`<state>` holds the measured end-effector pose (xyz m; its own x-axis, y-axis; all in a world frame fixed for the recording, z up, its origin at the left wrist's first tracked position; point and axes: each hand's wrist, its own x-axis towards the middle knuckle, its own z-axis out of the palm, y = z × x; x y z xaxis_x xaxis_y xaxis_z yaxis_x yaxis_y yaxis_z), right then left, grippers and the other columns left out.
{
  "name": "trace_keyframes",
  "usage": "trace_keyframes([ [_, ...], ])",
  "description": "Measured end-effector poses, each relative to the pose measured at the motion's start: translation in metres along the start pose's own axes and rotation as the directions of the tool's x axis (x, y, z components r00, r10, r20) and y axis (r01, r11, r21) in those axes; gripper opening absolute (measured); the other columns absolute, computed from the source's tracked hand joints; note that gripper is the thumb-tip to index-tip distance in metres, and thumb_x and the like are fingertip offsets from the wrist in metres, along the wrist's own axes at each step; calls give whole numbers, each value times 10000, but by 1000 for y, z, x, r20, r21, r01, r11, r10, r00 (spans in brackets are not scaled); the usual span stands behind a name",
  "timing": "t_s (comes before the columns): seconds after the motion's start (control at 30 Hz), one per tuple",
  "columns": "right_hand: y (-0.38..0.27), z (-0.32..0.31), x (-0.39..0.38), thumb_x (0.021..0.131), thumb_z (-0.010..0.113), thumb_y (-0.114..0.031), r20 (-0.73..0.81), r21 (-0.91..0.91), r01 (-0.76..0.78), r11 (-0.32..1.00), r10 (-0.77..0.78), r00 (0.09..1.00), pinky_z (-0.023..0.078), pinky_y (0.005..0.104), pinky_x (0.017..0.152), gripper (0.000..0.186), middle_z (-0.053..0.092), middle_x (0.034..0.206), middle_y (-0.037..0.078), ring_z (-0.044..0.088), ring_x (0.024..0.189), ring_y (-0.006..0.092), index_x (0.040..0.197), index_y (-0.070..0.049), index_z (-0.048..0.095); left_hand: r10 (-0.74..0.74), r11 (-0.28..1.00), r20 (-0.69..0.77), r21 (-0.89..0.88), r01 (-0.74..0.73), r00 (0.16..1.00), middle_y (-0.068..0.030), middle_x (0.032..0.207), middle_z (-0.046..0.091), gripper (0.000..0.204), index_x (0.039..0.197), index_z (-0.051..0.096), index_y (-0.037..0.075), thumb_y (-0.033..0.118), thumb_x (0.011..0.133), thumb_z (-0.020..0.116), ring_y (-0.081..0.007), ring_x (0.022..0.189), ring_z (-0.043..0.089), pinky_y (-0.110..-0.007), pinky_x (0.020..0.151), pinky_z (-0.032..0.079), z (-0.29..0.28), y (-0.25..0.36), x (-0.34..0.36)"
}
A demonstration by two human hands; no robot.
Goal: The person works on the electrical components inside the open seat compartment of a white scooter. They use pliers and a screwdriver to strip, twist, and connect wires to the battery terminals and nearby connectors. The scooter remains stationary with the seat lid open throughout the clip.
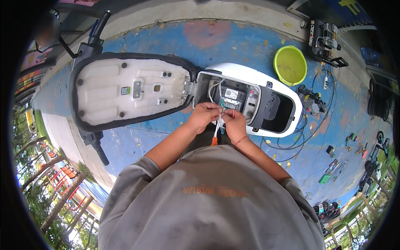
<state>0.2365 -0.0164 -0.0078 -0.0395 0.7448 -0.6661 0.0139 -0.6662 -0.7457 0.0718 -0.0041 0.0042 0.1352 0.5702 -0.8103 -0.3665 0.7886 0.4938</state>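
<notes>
Over the edge of a white scooter's opened body point(280, 89), both hands meet at thin wires. Pinched fingers of my left hand point(204, 117) grip the wires from the left. My right hand point(235, 126) pinches them from the other side, its fingertips close to the left ones. A green wire point(223, 104) shows between the hands, and a white cable point(217, 128) runs down from them to an orange connector point(214, 141) by my shirt. Grey cables point(211, 90) loop up from the compartment, beside a black box with a white label point(231, 93). The fingertips partly hide the joint.
The scooter's seat point(171, 89) lies flipped open to the left, underside up, beyond it the handlebar point(100, 26). At right are a yellow-green basin point(290, 65), an air compressor point(324, 39), a black machine point(311, 101), looping hoses point(298, 146) and scattered tools point(332, 166) on the blue floor.
</notes>
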Motion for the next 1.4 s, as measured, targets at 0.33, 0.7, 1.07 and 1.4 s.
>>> trace_keyframes([
  [0.33,-2,-9,-5,937,703,-77,68,65,33,997,-38,997,406,243,625,89,613,763,-41,503,699,42,877,-15,678,178,947,-61,282,-155,982,-52,1089,665,136,1031,766,75,131,917,812,-165,1021,643,-314,897,545,4,-9,-8],
  [0.7,-19,-12,-4,841,737,-95,106,-382,280,881,-259,960,501,342,651,147,638,739,100,600,667,206,811,3,632,74,877,147,462,-134,986,-42,1068,695,195,1093,746,-14,59,913,735,-111,993,644,-277,888,509,-2,21,-1],
  [1.07,-30,-10,-5,817,742,-77,96,-506,310,805,-304,948,530,366,670,128,658,751,141,641,677,269,817,9,646,186,882,198,399,-253,962,-46,985,717,388,1279,651,17,-36,895,666,-104,931,657,-277,837,521,-2,10,12],
  [1.4,-27,-9,-2,804,742,-116,87,-467,283,838,-274,958,556,428,742,116,693,853,163,691,806,361,823,-19,681,95,895,245,403,-191,965,-76,1037,743,251,1100,706,-22,-92,874,620,-133,969,706,-292,878,559,-3,25,19],
])
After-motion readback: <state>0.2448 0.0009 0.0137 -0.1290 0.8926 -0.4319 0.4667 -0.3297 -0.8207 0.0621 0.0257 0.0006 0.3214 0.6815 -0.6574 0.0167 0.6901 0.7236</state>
